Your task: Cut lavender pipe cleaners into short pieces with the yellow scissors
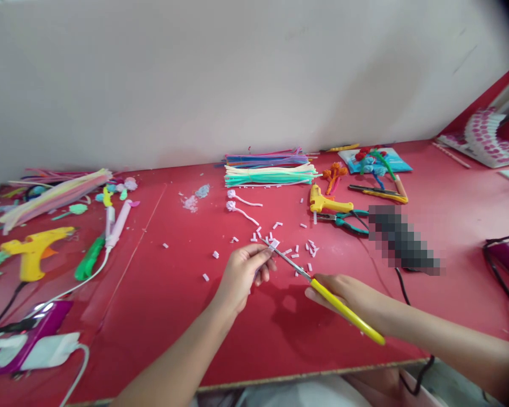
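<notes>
I look remotely onto a craft workspace, red worktable (173,328) against a pale wall (152,85), bundled pipe cleaners (271,176), yellow glue guns (33,254), pliers (351,221), yellow-handled scissors (348,311), scattered pink snippets (206,277), small fuzzy flowers (231,207).

Whitish wall (173,73), red tabletop (144,305) against it, soft shadow (377,96)

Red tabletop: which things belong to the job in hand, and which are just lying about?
Likely the job's:
yellow-handled scissors (right hand)
pale pink piece (left hand)
scattered pink pieces

Seemingly lying about:
left glue gun
right glue gun
teal-handled pliers
</notes>
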`<action>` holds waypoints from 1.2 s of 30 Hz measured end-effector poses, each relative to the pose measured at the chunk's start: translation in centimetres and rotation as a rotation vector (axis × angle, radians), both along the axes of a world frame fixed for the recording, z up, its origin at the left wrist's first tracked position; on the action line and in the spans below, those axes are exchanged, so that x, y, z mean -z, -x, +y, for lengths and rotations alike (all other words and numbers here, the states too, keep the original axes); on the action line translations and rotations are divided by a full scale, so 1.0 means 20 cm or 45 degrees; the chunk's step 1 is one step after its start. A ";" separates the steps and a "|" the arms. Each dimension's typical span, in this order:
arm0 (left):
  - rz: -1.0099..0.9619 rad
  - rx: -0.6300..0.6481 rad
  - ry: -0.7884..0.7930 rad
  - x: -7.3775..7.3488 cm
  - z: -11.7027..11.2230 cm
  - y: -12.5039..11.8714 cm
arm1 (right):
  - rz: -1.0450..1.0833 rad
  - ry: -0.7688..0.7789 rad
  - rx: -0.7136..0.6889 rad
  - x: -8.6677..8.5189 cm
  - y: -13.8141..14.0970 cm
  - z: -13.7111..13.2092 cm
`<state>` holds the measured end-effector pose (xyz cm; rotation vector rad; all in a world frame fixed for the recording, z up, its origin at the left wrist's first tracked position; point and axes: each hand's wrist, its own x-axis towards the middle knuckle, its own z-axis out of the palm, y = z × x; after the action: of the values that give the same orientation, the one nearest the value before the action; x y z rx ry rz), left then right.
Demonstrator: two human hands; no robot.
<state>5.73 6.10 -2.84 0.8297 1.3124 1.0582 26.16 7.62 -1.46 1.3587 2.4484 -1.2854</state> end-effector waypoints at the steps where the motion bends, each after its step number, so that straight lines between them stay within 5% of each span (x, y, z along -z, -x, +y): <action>1: 0.005 0.003 -0.004 0.00 0.00 0.00 | 0.001 0.016 0.002 0.00 0.00 0.00; 19: 0.011 0.042 -0.041 0.01 0.01 0.00 | 0.065 0.172 0.064 0.00 0.00 0.00; 36: -0.112 0.054 0.076 0.11 0.04 0.01 | 0.138 0.487 0.191 0.00 0.05 -0.01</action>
<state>5.54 6.87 -4.94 0.7550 1.2416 1.0061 25.21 7.50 -1.55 1.4160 2.0416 -1.7905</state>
